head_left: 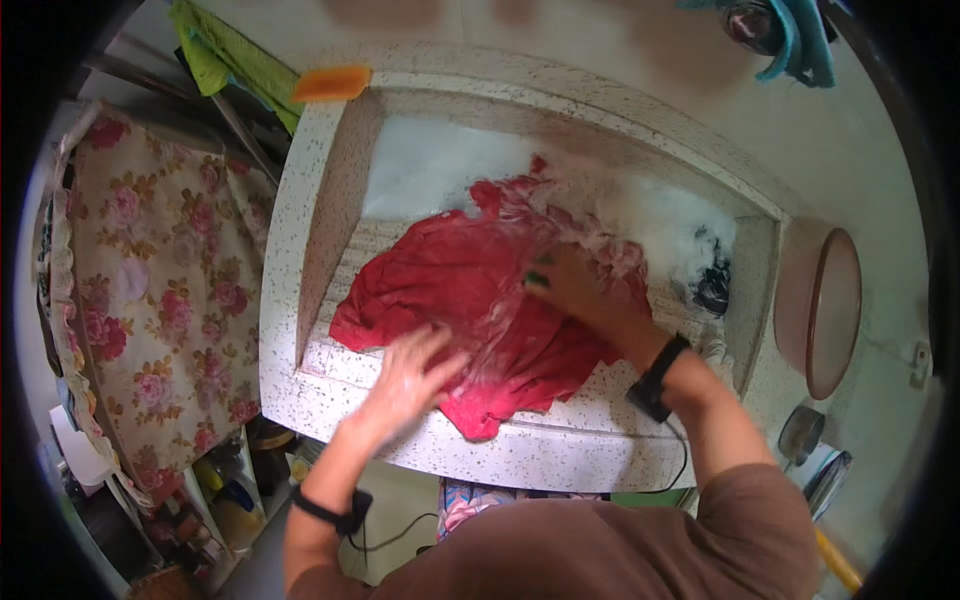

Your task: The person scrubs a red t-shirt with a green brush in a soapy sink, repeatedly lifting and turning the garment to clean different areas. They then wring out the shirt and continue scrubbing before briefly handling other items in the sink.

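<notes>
A wet red cloth garment [430,270] lies spread over the ribbed slope of a speckled stone wash sink [320,190], its far end bunched up in suds. My left hand [420,368] rests at the garment's near left part, fingers spread, holding nothing. Over the middle of the cloth, my right hand [572,285] is closed round a small dark green thing [538,272]; the fingers hide most of it, so its kind does not show. One corner of the garment hangs onto the sink's front rim.
White foam [420,160] fills the sink's far side. A dark wet item [712,285] lies at its right end. An orange sponge-like block [332,84] sits on the back left corner. A pinkish basin [832,312] leans at right, above a small metal bowl [801,435]. A flowered curtain [165,300] hangs left.
</notes>
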`<state>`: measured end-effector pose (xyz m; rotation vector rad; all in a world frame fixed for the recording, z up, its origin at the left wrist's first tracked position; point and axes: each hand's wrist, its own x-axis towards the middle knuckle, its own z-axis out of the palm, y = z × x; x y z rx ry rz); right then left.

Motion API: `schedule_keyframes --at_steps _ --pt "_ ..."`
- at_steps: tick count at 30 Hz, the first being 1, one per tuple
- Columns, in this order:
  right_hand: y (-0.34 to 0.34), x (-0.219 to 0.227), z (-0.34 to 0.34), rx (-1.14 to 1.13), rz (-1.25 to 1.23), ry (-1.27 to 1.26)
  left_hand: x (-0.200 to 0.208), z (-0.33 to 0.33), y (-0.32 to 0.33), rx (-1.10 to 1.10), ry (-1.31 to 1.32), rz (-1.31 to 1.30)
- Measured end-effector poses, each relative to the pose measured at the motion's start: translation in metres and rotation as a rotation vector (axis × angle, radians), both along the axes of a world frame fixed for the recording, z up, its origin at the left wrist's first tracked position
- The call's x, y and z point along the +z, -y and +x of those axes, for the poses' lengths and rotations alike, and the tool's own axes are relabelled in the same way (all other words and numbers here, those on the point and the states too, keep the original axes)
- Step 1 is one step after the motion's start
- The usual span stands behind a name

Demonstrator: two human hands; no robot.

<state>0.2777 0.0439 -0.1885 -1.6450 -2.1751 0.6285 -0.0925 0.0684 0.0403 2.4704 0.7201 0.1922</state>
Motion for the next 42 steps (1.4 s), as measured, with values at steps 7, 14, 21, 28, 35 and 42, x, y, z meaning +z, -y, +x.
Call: schedule_keyframes --at_steps 7,14,21,28,35,42 --pt "0.041 0.147 -0.011 -0.454 -0.45 0.159 -0.034 0.003 0.018 -0.203 -0.189 -0.212" --pt "0.002 0.173 -0.124 0.085 -0.099 -0.3 -0.021 0.014 0.015 0.036 -0.027 0.07" --pt "0.032 0.104 -0.076 0.083 -0.043 0.231 -0.033 0.032 0.021 -0.133 -0.068 -0.136" --pt "0.008 0.116 -0.072 0.216 0.172 0.146 0.001 -0.016 0.075 -0.164 0.071 -0.028" --pt "0.007 0.115 -0.092 0.094 -0.175 -0.296 0.002 -0.015 0.074 -0.107 0.116 0.086" --pt "-0.063 0.098 -0.088 0.014 0.018 0.084 0.003 -0.024 0.077 -0.08 0.109 -0.009"
